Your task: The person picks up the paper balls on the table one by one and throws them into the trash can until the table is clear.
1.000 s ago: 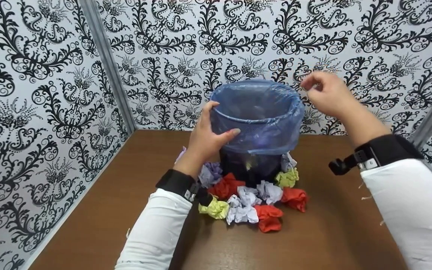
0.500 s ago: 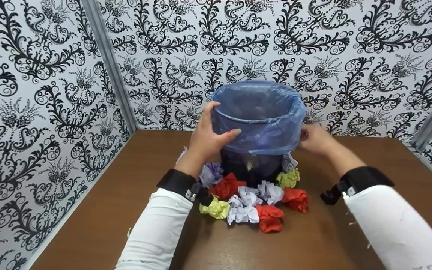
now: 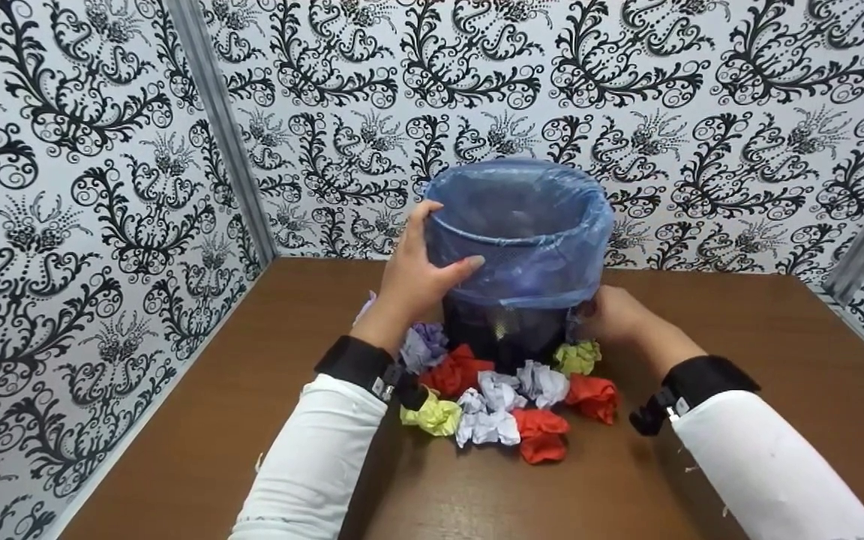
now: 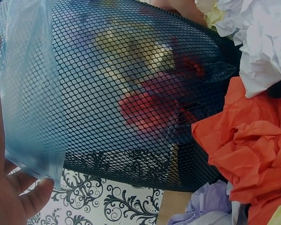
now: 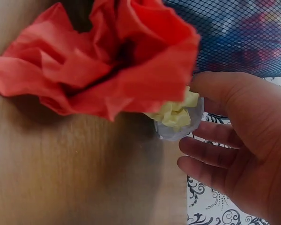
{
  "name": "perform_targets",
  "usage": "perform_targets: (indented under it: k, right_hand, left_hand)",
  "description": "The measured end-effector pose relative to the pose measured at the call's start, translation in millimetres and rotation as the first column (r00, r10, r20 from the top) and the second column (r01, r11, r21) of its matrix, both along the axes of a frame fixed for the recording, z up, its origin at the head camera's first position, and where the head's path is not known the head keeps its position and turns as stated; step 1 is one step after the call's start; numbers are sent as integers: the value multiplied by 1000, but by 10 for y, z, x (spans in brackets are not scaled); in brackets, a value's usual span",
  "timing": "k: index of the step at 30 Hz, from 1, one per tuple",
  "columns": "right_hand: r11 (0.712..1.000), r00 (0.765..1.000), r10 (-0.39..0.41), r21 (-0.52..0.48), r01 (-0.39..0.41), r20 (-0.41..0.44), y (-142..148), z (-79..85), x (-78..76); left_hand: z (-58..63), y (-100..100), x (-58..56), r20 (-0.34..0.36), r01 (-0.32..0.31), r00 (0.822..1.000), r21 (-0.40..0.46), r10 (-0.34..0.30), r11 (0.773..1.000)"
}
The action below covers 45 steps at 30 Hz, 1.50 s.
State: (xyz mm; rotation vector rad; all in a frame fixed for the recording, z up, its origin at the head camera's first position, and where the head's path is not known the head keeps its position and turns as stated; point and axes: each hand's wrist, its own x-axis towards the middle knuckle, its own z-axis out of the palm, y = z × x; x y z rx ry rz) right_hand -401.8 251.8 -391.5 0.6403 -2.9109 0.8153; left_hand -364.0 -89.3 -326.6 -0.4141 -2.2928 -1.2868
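A black mesh waste bin (image 3: 503,334), lined with a blue plastic bag (image 3: 529,270) folded over its rim, stands upright on the table. My left hand (image 3: 417,270) grips the lined rim at the left, thumb across the front and fingers round the side. Low on the bin's right side is my right hand (image 3: 623,319), its fingers spread and slightly bent in the right wrist view. They are beside a pale grey crumpled paper ball (image 5: 171,133), partly hidden behind a yellow paper ball (image 5: 178,112); I cannot tell whether they touch it. Coloured paper (image 4: 147,110) shows through the mesh.
Several crumpled paper balls lie around the bin's base: red (image 3: 593,397), white (image 3: 488,427), yellow (image 3: 432,415) and lavender (image 3: 424,347). The brown table (image 3: 192,420) meets patterned walls (image 3: 342,135) at the back and sides.
My right hand has come down from above the rim's right side to low beside the bin. My left hand keeps its grip, and the bin stays in place.
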Motion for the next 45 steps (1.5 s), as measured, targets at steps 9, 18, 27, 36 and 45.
perform_targets:
  k: [9, 18, 27, 36, 45]
  right_hand:
    - [999, 999, 46, 18, -46, 25, 33, -92, -47]
    - [994, 996, 84, 76, -83, -6, 34, -80, -55]
    - [993, 996, 88, 85, -86, -12, 49, -84, -29]
    - [995, 995, 70, 67, -75, 78, 85, -35, 14]
    - [999, 975, 39, -32, -33, 217, 210, 97, 92]
  left_hand:
    - [12, 1, 12, 27, -33, 999, -28, 33, 999]
    - [7, -2, 11, 23, -27, 999, -28, 27, 999]
    - [7, -6, 5, 17, -7, 1000, -13, 7, 1000]
    - [-12, -4, -15, 8, -16, 1000, -25, 17, 1000]
    - [-15, -10, -25, 2, -10, 1000, -18, 10, 1000]
